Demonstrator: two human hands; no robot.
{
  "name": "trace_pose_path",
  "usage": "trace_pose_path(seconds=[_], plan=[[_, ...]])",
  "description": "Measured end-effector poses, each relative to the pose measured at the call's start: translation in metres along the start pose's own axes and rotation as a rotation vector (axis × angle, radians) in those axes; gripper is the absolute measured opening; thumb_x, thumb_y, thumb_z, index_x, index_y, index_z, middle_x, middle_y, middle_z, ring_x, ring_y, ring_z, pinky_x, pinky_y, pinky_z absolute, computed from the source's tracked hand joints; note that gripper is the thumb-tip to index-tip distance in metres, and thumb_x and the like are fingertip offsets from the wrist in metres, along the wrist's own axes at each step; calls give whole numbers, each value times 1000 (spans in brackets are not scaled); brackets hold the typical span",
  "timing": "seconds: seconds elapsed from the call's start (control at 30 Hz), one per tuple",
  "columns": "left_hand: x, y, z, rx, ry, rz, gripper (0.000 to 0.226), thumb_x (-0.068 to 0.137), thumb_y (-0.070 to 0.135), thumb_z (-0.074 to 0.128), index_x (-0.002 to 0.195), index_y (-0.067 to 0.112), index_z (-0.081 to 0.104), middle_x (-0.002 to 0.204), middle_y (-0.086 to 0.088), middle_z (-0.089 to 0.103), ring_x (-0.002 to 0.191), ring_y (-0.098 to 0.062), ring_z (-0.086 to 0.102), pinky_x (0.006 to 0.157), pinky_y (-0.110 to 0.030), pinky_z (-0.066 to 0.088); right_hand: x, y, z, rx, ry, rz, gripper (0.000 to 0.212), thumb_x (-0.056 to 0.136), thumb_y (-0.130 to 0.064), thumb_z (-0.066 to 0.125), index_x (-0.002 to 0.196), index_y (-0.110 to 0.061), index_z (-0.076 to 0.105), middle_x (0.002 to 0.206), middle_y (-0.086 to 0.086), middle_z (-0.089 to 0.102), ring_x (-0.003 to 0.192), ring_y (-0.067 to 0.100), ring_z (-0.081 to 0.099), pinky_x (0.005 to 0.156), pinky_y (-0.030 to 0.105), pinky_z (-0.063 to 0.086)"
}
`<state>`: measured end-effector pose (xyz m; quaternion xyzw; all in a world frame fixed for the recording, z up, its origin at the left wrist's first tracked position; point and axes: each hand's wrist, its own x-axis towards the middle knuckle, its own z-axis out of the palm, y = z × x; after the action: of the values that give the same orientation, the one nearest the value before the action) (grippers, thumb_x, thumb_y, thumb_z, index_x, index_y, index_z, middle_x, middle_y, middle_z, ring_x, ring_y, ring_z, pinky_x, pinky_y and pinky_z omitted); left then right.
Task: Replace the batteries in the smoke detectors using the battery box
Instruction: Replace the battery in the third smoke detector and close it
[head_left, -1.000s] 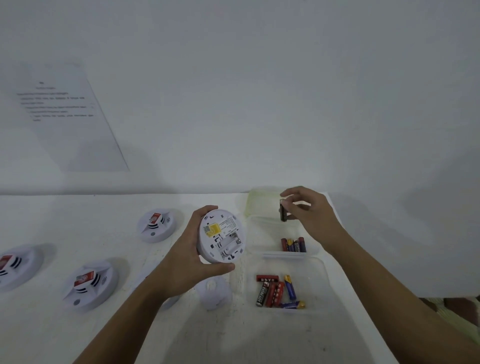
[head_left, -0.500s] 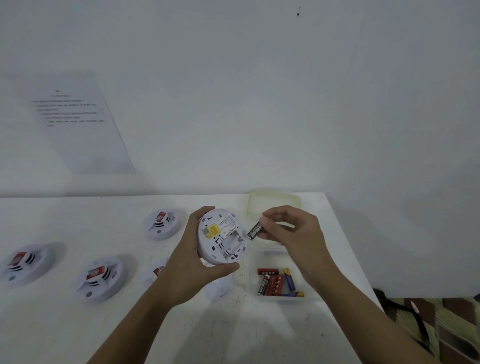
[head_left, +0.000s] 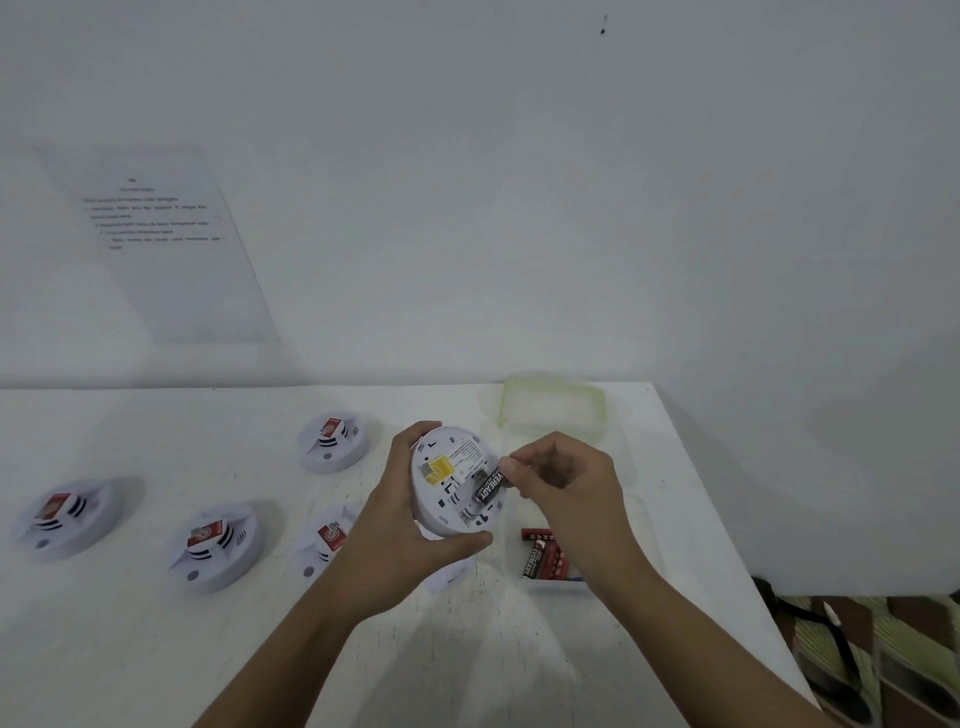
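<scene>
The left hand (head_left: 402, 525) wraps its fingers around one smoke detector (head_left: 457, 486), back side up, above the table (head_left: 156, 649). The right hand (head_left: 566, 493) pinches one black battery (head_left: 488, 486) against its open compartment. Four more detectors (head_left: 332, 441) rest on the table; the battery box (head_left: 618, 519) lies just beside, holding several batteries.

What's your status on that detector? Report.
Left hand gripping smoke detector, back side up. Right hand pressing black battery into its compartment, not seated. Nothing in the way.
</scene>
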<state>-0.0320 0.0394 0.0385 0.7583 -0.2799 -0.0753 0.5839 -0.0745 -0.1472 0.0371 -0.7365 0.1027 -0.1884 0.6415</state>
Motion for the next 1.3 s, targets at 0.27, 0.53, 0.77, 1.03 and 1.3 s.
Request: trace_pose_path(seconds=[0.27,0.53,0.77,1.03,1.3], plan=[[-3,-4,-2,0,3,-22,94,69,7,90,135,40,32,119,37,51,120,7,53,85,-11,52,-1,6,3,-137,-60,-57,10,82,-24,83,77,-24,74,83,-7,74,81,10,69,69,32,57],[-3,-4,-4,32,12,-25,94,69,11,90,135,41,30,118,41,51,118,10,53,83,-7,50,-4,10,7,-170,-56,-112,10,81,-25,83,78,-19,76,82,-10,72,83,6,67,69,19,54],[-4,-1,-2,32,6,-10,91,70,11,90,133,39,32,117,39,50,121,6,52,84,-7,49,-4,13,12,-158,-56,-127,10,81,-23,83,76,-17,77,80,-7,67,81,10,67,72,29,57],[-3,1,-3,39,8,17,90,70,9,89,133,38,32,119,37,51,122,4,52,86,-7,48,-5,14,13,-123,-64,-173,8,80,-22,84,79,-15,80,79,-6,64,77,12,65,66,23,52],[1,3,-3,47,41,39,90,69,12,90,132,39,32,116,35,52,119,1,54,86,-8,48,-9,9,14,-155,-84,-237,21,86,-39,72,93,-24,83,85,-11,59,87,13,63,73,26,55]])
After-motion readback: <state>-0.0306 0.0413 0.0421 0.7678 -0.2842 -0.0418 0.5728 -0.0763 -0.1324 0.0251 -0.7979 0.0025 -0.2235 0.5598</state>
